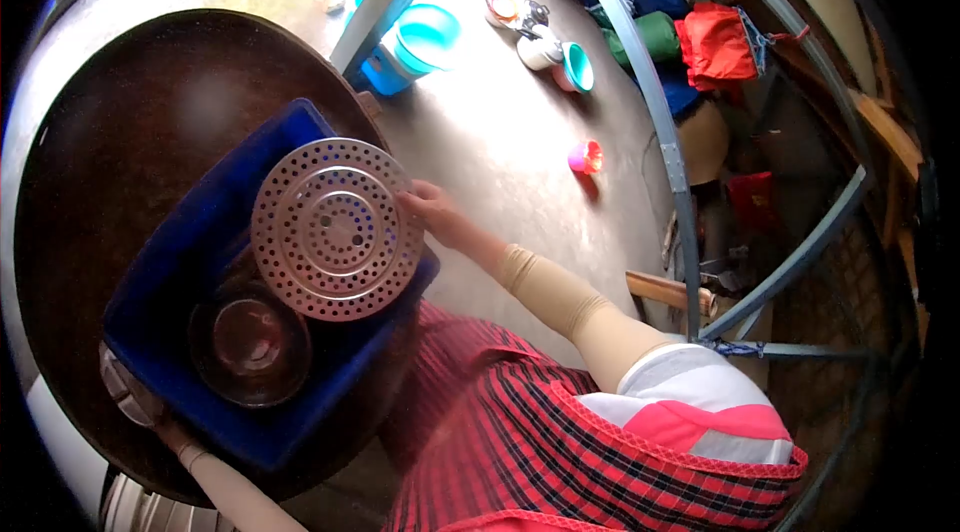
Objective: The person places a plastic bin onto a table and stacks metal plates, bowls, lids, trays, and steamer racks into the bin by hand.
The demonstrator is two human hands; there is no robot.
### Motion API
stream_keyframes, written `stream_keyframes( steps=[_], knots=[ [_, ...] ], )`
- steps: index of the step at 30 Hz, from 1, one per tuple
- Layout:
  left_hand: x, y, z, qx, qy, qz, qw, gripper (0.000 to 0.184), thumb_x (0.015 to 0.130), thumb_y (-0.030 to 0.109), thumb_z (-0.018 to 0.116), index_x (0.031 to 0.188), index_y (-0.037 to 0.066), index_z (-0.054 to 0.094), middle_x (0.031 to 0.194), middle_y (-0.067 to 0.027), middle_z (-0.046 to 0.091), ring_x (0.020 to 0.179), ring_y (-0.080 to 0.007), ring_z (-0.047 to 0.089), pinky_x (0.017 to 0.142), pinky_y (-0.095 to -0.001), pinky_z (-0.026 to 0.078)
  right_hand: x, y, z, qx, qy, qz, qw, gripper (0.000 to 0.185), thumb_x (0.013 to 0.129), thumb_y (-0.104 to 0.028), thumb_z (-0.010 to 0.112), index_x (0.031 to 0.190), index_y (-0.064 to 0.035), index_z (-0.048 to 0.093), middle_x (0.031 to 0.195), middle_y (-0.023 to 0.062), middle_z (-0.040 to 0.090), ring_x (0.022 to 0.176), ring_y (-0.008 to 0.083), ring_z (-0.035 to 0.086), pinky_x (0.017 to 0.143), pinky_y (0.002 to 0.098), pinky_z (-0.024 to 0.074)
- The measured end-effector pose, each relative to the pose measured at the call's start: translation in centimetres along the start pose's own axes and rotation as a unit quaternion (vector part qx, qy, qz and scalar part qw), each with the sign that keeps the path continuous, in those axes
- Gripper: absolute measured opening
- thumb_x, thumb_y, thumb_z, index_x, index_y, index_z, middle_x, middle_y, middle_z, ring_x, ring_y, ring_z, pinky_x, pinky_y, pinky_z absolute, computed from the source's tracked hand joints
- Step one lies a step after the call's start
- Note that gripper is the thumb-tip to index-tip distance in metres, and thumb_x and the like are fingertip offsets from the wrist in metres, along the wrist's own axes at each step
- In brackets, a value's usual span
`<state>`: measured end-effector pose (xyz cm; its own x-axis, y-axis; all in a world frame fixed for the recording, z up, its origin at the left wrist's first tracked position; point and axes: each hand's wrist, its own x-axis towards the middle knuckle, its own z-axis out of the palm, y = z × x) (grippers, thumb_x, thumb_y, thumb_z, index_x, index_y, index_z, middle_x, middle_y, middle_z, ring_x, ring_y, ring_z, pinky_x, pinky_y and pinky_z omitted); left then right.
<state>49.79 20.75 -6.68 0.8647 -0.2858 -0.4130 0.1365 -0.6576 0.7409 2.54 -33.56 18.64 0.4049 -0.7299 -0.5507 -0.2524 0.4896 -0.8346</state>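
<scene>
My right hand point(428, 208) grips the rim of a round silver steamer plate point(338, 297) pierced with many small holes. The plate is held over a dark blue rectangular plastic tub point(230, 437), covering part of it. Inside the tub sits a dark, shiny round bowl point(250, 387). At the tub's near left corner, my left hand point(170, 430) is closed on a silver metal object point(128, 390), whose kind I cannot make out. Shadow partly hides the fingers of that hand.
The tub rests on a dark round table point(110, 142). On the concrete floor point(480, 132) stand a turquoise basin point(428, 37), several pots and bowls, and a small pink cup point(586, 157). A metal frame point(672, 132) rises at right, beside bags including a red one point(715, 44).
</scene>
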Motion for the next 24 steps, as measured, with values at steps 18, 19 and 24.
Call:
stream_keyframes(
  steps=[18,19,24],
  knots=[
    [3.5,-1.6,-2.9,-0.189,-0.005,-0.112,0.975,0.052,0.084,0.015,0.053,0.131,-0.001,0.038,0.129,-0.0127,0.044,0.116,-0.0259,0.043,0.1,-0.0386,0.032,0.3,0.2,-0.2,0.008,-0.004,0.034,0.999,0.024,0.088,-0.023,0.058,0.103,-0.0037,0.058,0.086,-0.0011,0.058,0.076,0.0081,0.052,0.068,0.0238,0.044],
    [3.3,-1.6,-3.0,-0.197,-0.004,-0.117,0.973,0.051,0.084,0.015,0.053,0.131,-0.001,0.038,0.129,-0.0126,0.044,0.116,-0.0259,0.043,0.1,-0.0386,0.032,0.2,0.1,-0.1,0.01,-0.003,0.03,0.999,0.025,0.087,-0.023,0.058,0.103,-0.0036,0.058,0.086,-0.001,0.058,0.076,0.0081,0.052,0.068,0.0238,0.0441],
    [2.4,-2.3,-2.5,-0.213,-0.008,-0.132,0.968,0.05,0.085,0.018,0.052,0.13,-0.001,0.039,0.129,-0.0121,0.044,0.117,-0.0257,0.042,0.099,-0.0387,0.032,0.4,0.7,-0.1,0.012,-0.007,0.001,1.0,0.027,0.087,-0.024,0.059,0.103,-0.003,0.058,0.089,0.0011,0.06,0.078,0.0101,0.055,0.069,0.0251,0.0463]
  ],
)
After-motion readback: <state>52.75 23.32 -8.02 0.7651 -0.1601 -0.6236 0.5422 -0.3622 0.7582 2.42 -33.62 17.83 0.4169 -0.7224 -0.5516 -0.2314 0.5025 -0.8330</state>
